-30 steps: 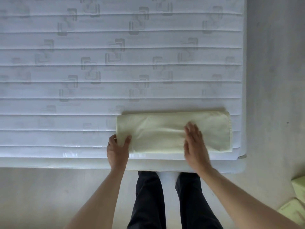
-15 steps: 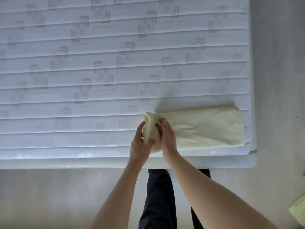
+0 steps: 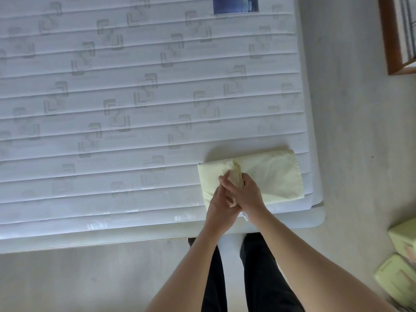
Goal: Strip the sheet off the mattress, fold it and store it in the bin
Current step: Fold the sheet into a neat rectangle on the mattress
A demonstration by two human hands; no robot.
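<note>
Bare quilted mattress (image 3: 135, 97); folded pale-yellow sheet (image 3: 276, 174) lying near its right corner.

Two bare forearms reach forward, converging. Left hand (image 3: 219, 204) and right hand (image 3: 246, 194) pressed together, fingers pinching raised fold of pale yellow folded cotton sheet (image 3: 270, 176).

The sheet (image 3: 270, 176) lies folded on the mattress (image 3: 135, 97), at its near right corner. Both hands (image 3: 236, 194) meet over the sheet's middle, the left hand (image 3: 221, 207) just left of the right hand (image 3: 248, 195), touching it, with a raised fold of cloth pinched between them. The person's legs (image 3: 258, 278) stand on the floor (image 3: 349, 131) just before the mattress's near edge. A label (image 3: 235, 5) sits at the mattress's far side. Bins (image 3: 398, 262) lie on the floor to the near right; a frame (image 3: 387, 37) stands at the far right.
</note>
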